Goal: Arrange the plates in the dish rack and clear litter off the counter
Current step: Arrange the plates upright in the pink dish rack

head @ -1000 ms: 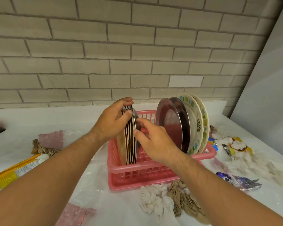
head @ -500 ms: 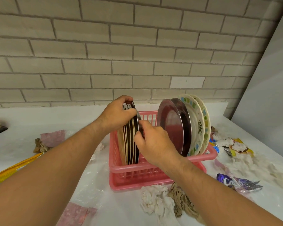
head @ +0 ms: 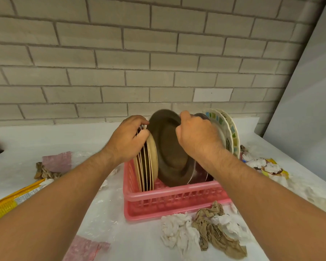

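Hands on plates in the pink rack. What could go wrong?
1. The dark plate is tilted, gripped only at its top rim by the right hand; a slip could bang it into the patterned plates.
2. The left hand alone seems to steady the plate stack; releasing may topple it.

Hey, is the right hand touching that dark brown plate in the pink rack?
Touching. The head view shows the right hand curled over the top rim of the dark brown plate, which stands tilted in the pink rack.
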The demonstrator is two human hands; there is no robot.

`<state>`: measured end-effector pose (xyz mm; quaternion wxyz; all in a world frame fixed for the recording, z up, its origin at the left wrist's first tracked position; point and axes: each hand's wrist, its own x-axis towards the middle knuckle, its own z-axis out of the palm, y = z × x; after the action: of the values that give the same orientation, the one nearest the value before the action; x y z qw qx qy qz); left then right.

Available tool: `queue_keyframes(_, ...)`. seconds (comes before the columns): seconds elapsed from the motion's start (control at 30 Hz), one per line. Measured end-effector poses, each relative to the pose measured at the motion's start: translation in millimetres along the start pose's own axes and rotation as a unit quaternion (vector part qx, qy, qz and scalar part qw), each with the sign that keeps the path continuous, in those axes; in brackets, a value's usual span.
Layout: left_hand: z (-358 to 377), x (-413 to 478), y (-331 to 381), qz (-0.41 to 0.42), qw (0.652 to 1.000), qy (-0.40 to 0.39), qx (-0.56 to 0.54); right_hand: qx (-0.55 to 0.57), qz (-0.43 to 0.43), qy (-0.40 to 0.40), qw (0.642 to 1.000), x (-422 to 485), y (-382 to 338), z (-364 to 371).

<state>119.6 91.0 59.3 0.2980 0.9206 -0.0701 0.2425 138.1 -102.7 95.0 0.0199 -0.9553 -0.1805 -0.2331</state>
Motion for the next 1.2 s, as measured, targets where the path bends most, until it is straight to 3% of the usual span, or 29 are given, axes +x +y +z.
queue_keyframes(0.13,0.0,-1.3,-1.3,-0.009,1.0,0.001,-0.014,0.099,0.026,-0.04,0.994,-7.7,-5.2,16.6)
queue_keyframes(0.23,-1.9,0.5,-5.0,-0.007,1.0,-0.01,-0.022,0.111,0.041,-0.033,0.992,-1.0,-1.0,9.2)
queue_keyframes(0.43,-2.7,1.6,-8.4,0.005,1.0,-0.012,-0.028,0.039,-0.003,0.1,0.994,26.1,15.8,-42.6)
queue_keyframes(0.73,-0.3,1.7,-7.4,0.006,0.999,-0.002,-0.039,-0.045,-0.025,0.044,0.998,7.2,7.1,-9.1)
queue_keyframes(0.9,1.1,2.3,-7.8,0.007,0.999,0.003,-0.04,-0.051,-0.032,0.046,0.997,1.7,4.6,9.1)
queue_keyframes(1.07,2.6,2.3,-5.7,0.006,0.999,0.001,-0.053,-0.062,0.012,0.091,0.994,13.9,9.6,-3.0)
queue_keyframes(1.2,4.7,3.3,-3.5,0.013,0.998,-0.002,-0.053,-0.068,0.013,0.065,0.995,6.8,5.0,8.8)
